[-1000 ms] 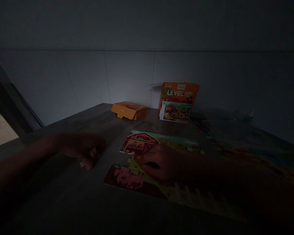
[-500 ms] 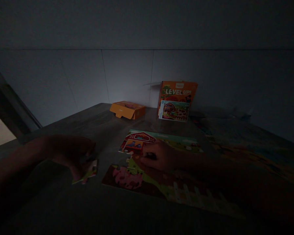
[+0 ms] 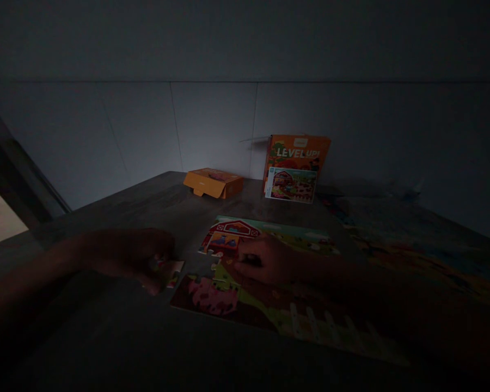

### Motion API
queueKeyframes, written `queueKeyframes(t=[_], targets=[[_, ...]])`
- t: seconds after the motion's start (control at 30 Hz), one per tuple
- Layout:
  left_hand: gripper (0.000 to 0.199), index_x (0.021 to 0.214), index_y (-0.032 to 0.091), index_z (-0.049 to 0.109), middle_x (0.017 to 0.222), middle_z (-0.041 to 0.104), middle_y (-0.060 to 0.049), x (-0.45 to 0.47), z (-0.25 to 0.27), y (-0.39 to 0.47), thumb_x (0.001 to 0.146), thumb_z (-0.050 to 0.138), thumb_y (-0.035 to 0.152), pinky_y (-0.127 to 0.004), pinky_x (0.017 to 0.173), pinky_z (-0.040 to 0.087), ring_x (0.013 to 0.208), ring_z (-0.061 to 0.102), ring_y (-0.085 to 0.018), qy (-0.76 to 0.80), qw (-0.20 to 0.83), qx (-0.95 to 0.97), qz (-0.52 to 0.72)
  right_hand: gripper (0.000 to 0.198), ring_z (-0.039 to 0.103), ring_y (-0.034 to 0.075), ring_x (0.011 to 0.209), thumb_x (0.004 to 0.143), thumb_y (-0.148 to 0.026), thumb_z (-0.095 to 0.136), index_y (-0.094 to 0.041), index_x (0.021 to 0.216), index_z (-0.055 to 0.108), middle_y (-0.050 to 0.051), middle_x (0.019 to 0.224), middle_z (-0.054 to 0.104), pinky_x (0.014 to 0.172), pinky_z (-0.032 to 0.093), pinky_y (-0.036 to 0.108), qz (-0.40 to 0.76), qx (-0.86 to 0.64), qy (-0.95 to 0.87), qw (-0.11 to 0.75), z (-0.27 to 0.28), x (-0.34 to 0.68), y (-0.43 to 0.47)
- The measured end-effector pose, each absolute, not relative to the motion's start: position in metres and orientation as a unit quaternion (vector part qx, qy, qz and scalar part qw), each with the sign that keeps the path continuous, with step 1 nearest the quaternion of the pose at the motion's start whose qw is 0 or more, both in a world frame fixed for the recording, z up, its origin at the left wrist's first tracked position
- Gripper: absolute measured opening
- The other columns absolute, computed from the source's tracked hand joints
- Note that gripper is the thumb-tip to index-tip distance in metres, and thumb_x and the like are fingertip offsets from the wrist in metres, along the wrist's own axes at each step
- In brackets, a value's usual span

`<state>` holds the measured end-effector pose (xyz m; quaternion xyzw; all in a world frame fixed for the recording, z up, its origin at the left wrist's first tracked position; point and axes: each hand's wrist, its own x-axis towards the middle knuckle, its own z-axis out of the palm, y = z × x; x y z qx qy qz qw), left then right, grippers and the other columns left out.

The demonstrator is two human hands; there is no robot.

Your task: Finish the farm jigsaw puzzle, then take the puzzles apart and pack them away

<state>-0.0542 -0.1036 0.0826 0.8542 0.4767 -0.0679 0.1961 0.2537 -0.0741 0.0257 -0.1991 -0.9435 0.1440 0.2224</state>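
Just left of the puzzle (image 3: 265, 308), a loose piece (image 3: 175, 270), judged light, stiff and best held by its edges, was pinched by the left hand (image 3: 136, 257), while the closure of the right hand (image 3: 269, 258) could not be told.

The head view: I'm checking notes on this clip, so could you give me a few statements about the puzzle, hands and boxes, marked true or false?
1. The left hand holds a puzzle piece, left of the puzzle. True.
2. The puzzle's left edge has no gap. False: there is a gap between the printed barn and the printed pig.
3. The right hand is over the puzzle. True.
4. The LEVEL UP! box stands upright. True.
5. The smaller orange box is to its right. False: it is to its left.
6. Both boxes are nearer the camera than the puzzle. False: both are beyond it.
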Motion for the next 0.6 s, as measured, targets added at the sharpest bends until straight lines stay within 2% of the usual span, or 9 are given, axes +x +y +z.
queueKeyframes(t=[0.1, 0.23, 0.37, 0.5, 0.6], targets=[[0.042, 0.091, 0.018, 0.061, 0.096, 0.064, -0.004, -0.056, 0.082, -0.1, 0.066, 0.077, 0.047, -0.024, 0.066, 0.042, 0.084, 0.059, -0.023, 0.468, 0.196, 0.858, -0.085, 0.027, 0.038, 0.007, 0.051, 0.087, -0.032, 0.052, -0.017, 0.065, 0.048, -0.004, 0.057, 0.046, 0.054, 0.027, 0.024, 0.147, -0.2, -0.943, 0.222, 0.027, 0.253, -0.076], [0.039, 0.091, 0.017, 0.059, 0.095, 0.063, -0.004, -0.05, 0.09, -0.104, 0.068, 0.076, 0.044, -0.025, 0.067, 0.042, 0.084, 0.058, -0.022, 0.466, 0.181, 0.862, -0.087, 0.028, 0.036, 0.007, 0.051, 0.088, -0.033, 0.051, -0.018, 0.065, 0.047, -0.005, 0.056, 0.045, 0.055, 0.027, 0.024, 0.143, -0.199, -0.945, 0.219, 0.028, 0.253, -0.076], [0.038, 0.092, 0.017, 0.055, 0.086, 0.064, -0.002, -0.041, 0.096, -0.108, 0.068, 0.076, 0.037, -0.021, 0.058, 0.039, 0.075, 0.059, -0.018, 0.471, 0.215, 0.853, -0.066, 0.029, 0.037, 0.007, 0.051, 0.088, -0.033, 0.051, -0.018, 0.064, 0.047, -0.004, 0.057, 0.046, 0.054, 0.027, 0.024, 0.132, -0.202, -0.947, 0.213, 0.028, 0.253, -0.075], [0.025, 0.095, 0.018, 0.049, 0.077, 0.064, 0.0, -0.038, 0.089, -0.102, 0.078, 0.063, 0.029, -0.02, 0.055, 0.038, 0.067, 0.059, -0.015, 0.453, 0.297, 0.84, -0.016, 0.026, 0.039, 0.008, 0.052, 0.086, -0.031, 0.053, -0.018, 0.065, 0.048, -0.004, 0.058, 0.047, 0.054, 0.028, 0.023, 0.133, -0.2, -0.946, 0.218, 0.025, 0.253, -0.074], [0.017, 0.094, 0.017, 0.05, 0.083, 0.062, -0.002, -0.033, 0.082, -0.097, 0.081, 0.057, 0.026, -0.02, 0.058, 0.039, 0.071, 0.058, -0.014, 0.432, 0.28, 0.856, 0.048, 0.025, 0.04, 0.008, 0.053, 0.086, -0.029, 0.054, -0.017, 0.065, 0.049, -0.004, 0.058, 0.047, 0.055, 0.028, 0.023, 0.135, -0.191, -0.947, 0.223, 0.024, 0.253, -0.073]])
